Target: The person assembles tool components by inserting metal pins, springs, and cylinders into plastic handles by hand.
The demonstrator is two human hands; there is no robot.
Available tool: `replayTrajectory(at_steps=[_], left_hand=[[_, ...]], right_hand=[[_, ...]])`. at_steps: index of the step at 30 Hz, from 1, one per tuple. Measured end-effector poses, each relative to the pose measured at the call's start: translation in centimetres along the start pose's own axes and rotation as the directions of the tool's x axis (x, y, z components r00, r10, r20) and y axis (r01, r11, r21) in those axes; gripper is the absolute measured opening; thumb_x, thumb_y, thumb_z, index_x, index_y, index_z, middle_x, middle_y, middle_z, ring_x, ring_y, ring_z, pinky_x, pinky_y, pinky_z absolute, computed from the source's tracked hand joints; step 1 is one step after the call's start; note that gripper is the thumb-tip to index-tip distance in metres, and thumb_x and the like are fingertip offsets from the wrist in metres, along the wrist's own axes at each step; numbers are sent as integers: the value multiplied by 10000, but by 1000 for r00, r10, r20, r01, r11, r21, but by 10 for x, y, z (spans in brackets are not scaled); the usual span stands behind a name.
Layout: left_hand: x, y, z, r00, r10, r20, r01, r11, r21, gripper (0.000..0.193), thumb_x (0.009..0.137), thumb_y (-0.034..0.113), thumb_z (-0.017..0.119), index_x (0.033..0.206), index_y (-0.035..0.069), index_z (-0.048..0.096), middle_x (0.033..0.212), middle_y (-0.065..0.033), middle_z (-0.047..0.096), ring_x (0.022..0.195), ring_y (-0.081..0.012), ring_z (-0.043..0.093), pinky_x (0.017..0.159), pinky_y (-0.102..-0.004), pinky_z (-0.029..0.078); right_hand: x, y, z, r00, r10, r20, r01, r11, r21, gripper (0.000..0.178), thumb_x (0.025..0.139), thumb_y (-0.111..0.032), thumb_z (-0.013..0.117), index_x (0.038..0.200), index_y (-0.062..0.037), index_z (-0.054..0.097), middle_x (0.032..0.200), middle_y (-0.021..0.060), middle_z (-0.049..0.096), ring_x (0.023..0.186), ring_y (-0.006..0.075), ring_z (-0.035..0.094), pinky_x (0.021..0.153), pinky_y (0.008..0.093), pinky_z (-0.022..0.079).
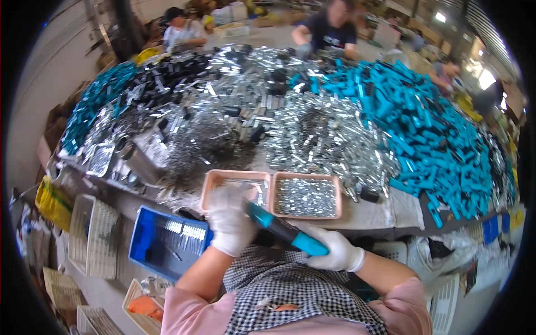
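My right hand [335,250], in a white glove, is closed around a long teal-and-black handle-like piece [282,229]. The piece slants across in front of my apron, its upper end toward the left. Against that upper end is my gloved left hand [229,223]; motion smears its fingers, so their grip is unclear. Just beyond my hands, two pinkish trays sit side by side at the table's near edge. The left tray [205,187] holds some thin metal pieces, partly hidden by my left hand. Many small shiny metal parts fill the right tray [306,216].
Heaps of metal parts [329,134] and teal plastic pieces [441,134] cover the table. A metal cylinder [138,162] lies at left. Below the edge stand a blue bin [134,237] with metal strips and a pale crate [81,234]. Several people work across the table.
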State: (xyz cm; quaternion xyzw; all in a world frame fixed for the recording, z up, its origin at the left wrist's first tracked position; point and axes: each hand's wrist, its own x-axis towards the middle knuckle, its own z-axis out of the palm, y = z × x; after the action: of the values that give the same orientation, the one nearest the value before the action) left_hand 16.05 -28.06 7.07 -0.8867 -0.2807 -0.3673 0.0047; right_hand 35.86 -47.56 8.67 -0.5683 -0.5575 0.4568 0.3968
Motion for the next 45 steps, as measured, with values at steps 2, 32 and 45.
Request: replayTrajectory(at_steps=[2,32,45], left_hand=[[9,-10,7,912,-386,-141,305,865,-398,681,808,160,690,1400,-19,406,1238,-160,548,1211,-289,501,1067,-437,391],[-17,28,25,446,454,771,862,14,-507,157,1003,191,552,980,41,593,737,40,532,672,-47,480,602,-227,416],[-21,57,11,574,414,706,696,207,-688,384,1016,266,527,1323,35,523,936,-99,655,860,-161,624,791,-315,503]], right_hand=[[7,-6,15,923,-365,-120,267,835,-481,888,705,-178,783,1457,55,372,774,137,647,676,316,666,657,399,543],[81,106,-221,719,-179,-672,-490,555,-672,342,802,-240,743,1091,-69,678,1049,183,697,989,348,664,885,427,510],[31,-28,-39,895,-361,261,438,821,-366,283,709,19,699,968,-93,722,1008,90,655,911,289,661,793,365,546]])
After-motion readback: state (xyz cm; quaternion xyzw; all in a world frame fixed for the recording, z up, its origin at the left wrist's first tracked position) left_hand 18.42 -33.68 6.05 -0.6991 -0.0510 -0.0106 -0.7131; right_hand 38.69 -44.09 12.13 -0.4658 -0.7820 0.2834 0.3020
